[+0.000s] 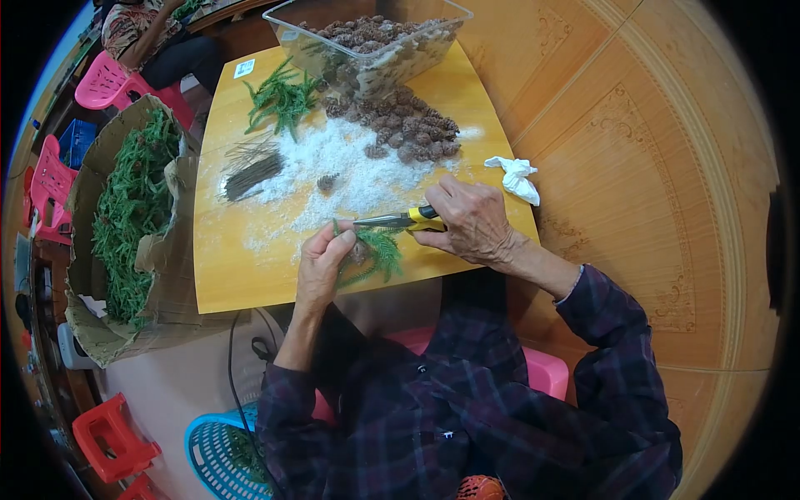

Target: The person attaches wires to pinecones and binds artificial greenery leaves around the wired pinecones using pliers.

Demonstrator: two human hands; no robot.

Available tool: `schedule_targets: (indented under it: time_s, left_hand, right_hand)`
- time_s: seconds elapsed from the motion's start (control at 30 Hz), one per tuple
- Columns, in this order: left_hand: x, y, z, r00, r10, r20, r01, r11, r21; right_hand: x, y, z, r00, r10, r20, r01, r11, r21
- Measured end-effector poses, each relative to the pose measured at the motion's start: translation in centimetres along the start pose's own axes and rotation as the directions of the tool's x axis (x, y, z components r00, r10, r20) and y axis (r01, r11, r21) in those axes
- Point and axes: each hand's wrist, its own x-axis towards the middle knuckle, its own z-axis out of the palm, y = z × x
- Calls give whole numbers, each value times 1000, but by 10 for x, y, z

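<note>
My left hand (321,262) is closed on a green artificial pine sprig (377,252), which hangs from the fingers over the table's front part. A brownish cone shows among its needles, partly hidden by my thumb. In my right hand (477,218) are yellow-and-black pliers (412,219), their jaws reaching to my left fingertips at the top of the sprig. Beyond the hands, a single pine cone (327,182) lies on scattered white flakes (342,158). A bundle of thin dark wires (252,177) rests at the left, and loose pine sprigs (279,98) lie behind it.
At the table's back stands a clear plastic bin (287,42) of pine cones, with a heap of cones (412,129) before it. A crumpled white tissue (517,177) lies right. A cardboard box (87,225) of greenery and a blue basket (204,442) stand left. Another person (158,37) sits back left.
</note>
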Motion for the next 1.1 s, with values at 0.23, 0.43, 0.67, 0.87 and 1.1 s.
schedule_targets:
  time_s: [0.23, 0.43, 0.67, 0.87, 1.1]
  left_hand:
    - [1, -2, -1, 1000, -16, -15, 16, 1000, 24]
    - [1, -4, -2, 1000, -13, -11, 13, 1000, 22]
    - [2, -3, -1, 1000, 5, -5, -5, 1000, 22]
    - [1, 0, 1, 1000, 13, 16, -13, 1000, 28]
    - [4, -1, 1, 997, 44, 67, -47, 998, 43]
  right_hand:
    - [1, 1, -2, 1000, 23, 18, -23, 1000, 16]
    - [1, 1, -4, 1000, 7, 15, -7, 1000, 3]
    - [1, 2, 0, 1000, 5, 29, -5, 1000, -19]
    - [-2, 2, 2, 998, 24, 66, -20, 998, -54]
    - [-5, 4, 4, 992, 48, 116, -46, 999, -25]
